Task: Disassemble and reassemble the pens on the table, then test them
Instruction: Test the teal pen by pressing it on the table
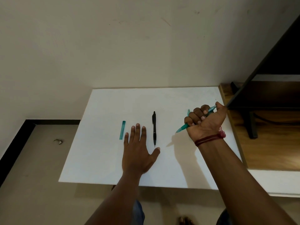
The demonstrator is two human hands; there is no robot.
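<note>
Right now a teal pen (183,127) is sitting in the fist of the right hand (204,121), which is hovering over the right part of the white counter (100,159). All the fingers are curled around the barrel, so this hand is clamped tight on it. The pen is slanting: its tip is poking out below the fist and pointing toward the near left, while its other end is sticking out past the thumb toward the far right. A second small teal piece (188,112) is showing just behind the knuckles; whether it is lying on the counter or is part of what the hand is gripping cannot be told.

To the left of that, a black pen (154,128) is lying on the counter, running near to far with its tip toward the person. Beside it the left hand (138,151) is resting flat on the counter, palm down, fingers spread wide and gripping nothing; its thumb is reaching out just below the black pen's tip. Just left of the fingertips a flat teal cap (122,130) is lying by itself.

A red thread band (209,139) is circling the right wrist. Beyond the counter's right edge a wooden surface (269,150) is showing.
</note>
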